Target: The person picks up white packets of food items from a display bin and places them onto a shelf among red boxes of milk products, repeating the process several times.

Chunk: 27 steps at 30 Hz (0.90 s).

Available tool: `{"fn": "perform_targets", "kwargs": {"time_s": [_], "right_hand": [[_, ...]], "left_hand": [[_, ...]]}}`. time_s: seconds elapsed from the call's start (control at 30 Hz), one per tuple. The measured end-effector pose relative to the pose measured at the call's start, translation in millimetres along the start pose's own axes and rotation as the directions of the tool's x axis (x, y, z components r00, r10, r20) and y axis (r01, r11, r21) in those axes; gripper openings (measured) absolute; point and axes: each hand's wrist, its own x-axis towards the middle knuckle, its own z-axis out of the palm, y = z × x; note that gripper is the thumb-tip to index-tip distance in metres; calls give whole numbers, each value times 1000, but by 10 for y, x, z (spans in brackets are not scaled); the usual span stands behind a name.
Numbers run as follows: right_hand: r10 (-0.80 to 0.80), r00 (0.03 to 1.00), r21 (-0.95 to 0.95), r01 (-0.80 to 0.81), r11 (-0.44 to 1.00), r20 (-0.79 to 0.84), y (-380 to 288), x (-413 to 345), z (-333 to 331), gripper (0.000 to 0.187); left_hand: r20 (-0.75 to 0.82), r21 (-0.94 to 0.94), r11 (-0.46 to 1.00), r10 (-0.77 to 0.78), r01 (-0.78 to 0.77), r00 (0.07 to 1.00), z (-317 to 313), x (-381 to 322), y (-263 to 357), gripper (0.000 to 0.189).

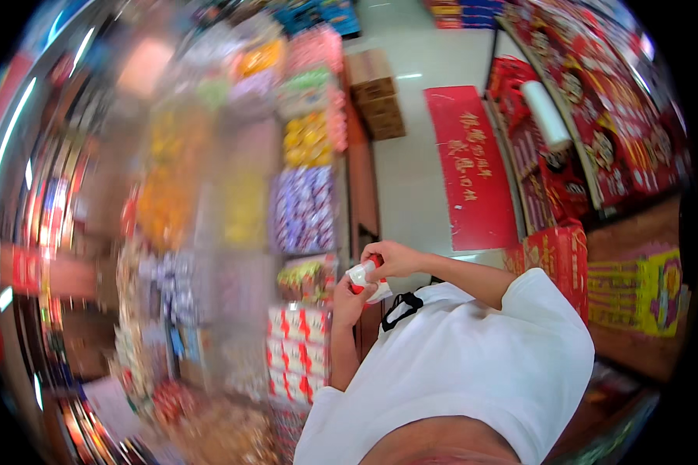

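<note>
Close in front of my white shirt, both hands hold a small white and red packet (359, 272). The fingers of my left hand (349, 299) grip its lower side. From the other side, my right hand (396, 258) pinches it; fingers cover part of the red area. Just below my left hand, white and red packets of similar colouring (294, 351) stand in rows in a display compartment. Beside my hands is a compartment of green and red wrapped goods (302, 278). Beyond it sit purple and white wrapped sweets (304, 209).
Yellow wrapped sweets (308, 139) fill another compartment of the counter. Cardboard boxes (378, 93) are stacked on the tiled floor (407, 192). A red mat (471, 168) with gold writing lies there. Red gift packages (605, 116) line the right side, beside a white roll (545, 115). The left side is blurred.
</note>
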Motion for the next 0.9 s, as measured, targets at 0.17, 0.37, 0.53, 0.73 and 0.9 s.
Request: {"fn": "perform_targets", "kwargs": {"time_s": [0.17, 0.37, 0.53, 0.73, 0.9], "right_hand": [[77, 918, 117, -34, 993, -389, 355, -639, -1061, 32], [172, 690, 261, 26, 965, -703, 619, -1294, -1753, 30], [261, 501, 337, 65, 939, -825, 966, -1449, -2197, 27], [386, 251, 447, 274, 851, -888, 1116, -1532, -3206, 23], [372, 112, 388, 329, 861, -921, 1020, -1555, -4131, 28]], "left_hand": [[364, -45, 999, 19, -3, 931, 1093, 876, 483, 34], [616, 84, 996, -57, 6, 786, 2146, 1514, 760, 33], [733, 149, 989, -123, 19, 669, 2760, 2032, 829, 31], [731, 174, 977, -213, 125, 648, 3473, 2878, 994, 34], [733, 4, 984, -123, 176, 669, 4212, 3521, 1367, 34]]}}
